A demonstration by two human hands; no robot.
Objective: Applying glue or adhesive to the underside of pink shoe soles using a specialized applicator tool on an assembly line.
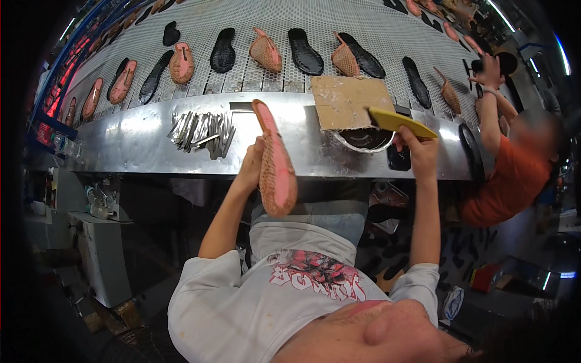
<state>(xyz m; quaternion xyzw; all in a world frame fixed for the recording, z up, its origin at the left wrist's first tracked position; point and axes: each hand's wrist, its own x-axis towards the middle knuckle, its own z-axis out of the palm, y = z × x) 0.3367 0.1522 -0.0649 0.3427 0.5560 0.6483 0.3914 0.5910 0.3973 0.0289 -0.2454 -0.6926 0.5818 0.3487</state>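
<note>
My left hand (251, 162) is closed round the side of a tan woven shoe upper (278, 166), whose long pink underside faces up. It is raised in front of the metal table edge. In my right hand (417, 148) is a brush with a flat yellow handle (402, 123). The brush's dark bristles point left, over a round pot (365, 140) with dark insides. A piece of brown cardboard (351, 103) covers the far part of that pot. My right fingers are close to the pot's right rim.
Beyond the metal ledge (151, 133) runs a mesh conveyor (236, 91) carrying black soles (305, 52) and pink-and-tan uppers (266, 51). Thin metal strips (203, 134) lie in a pile at the left. A person in an orange top (508, 181) works at the right.
</note>
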